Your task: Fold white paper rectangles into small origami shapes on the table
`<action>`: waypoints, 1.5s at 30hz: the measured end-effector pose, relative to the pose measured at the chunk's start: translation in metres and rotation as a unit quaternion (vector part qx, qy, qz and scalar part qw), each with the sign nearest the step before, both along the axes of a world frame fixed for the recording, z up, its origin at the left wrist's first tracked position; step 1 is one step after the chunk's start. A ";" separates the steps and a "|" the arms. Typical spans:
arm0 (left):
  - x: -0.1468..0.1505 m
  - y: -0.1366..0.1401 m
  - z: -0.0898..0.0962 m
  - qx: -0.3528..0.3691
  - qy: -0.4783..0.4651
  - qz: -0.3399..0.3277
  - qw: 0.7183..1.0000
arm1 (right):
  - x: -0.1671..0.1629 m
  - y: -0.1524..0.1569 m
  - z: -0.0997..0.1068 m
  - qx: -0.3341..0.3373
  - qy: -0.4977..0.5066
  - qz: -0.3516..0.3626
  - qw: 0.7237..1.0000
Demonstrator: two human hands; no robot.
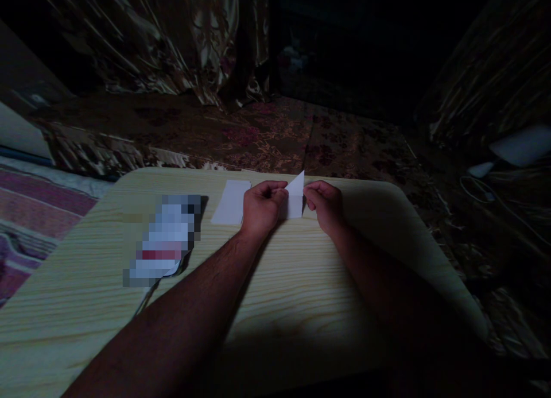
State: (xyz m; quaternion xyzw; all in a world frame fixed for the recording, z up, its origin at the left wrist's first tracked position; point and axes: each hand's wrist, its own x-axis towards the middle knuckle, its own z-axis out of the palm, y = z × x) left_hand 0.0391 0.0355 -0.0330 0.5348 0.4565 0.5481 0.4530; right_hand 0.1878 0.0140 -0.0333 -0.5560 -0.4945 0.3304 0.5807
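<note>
- At far left, a striped cloth [43,205] is lying beside the surface [297,294].
- On the surface, a pixelated object [166,234] is resting, too masked for me to identify. A thin cord [144,300] is running from its near end towards my left forearm; if I'm dragging that arm sideways, I could be snagging the cord and pulling the object along.
- Next, a white paper stack [229,203] is lying just beside my left hand [263,207]. A careless swing of the knuckles could be fanning its sheets apart.
- My left hand is pinching the folded paper [295,204] at its left side, thumb against fingers. Squeezing too hard could be crumpling it; loosening could be letting it slip.
- The folded paper is sitting between my hands, above the far part of the surface, its pointed corner rising. Uneven pulling from the two sides could be skewing the crease or tearing the edge, and in this dim light I could be misjudging where the edges are meeting.
- My right hand [325,203] is curling its fingers together at the paper's right edge; I cannot tell whether they are gripping it.
</note>
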 end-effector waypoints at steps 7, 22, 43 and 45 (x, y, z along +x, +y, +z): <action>0.001 0.000 -0.003 0.015 0.012 -0.023 1.000 | -0.001 0.000 -0.001 0.003 -0.022 -0.010 1.000; 0.002 -0.001 -0.003 0.045 0.028 -0.021 0.998 | -0.008 -0.001 0.006 -0.020 0.008 -0.001 1.000; 0.003 -0.001 -0.002 0.060 0.052 -0.010 0.997 | -0.008 -0.002 0.006 0.002 -0.010 -0.006 1.000; 0.003 -0.002 -0.003 0.060 0.056 -0.011 0.997 | -0.008 -0.002 0.007 0.004 -0.011 -0.002 1.000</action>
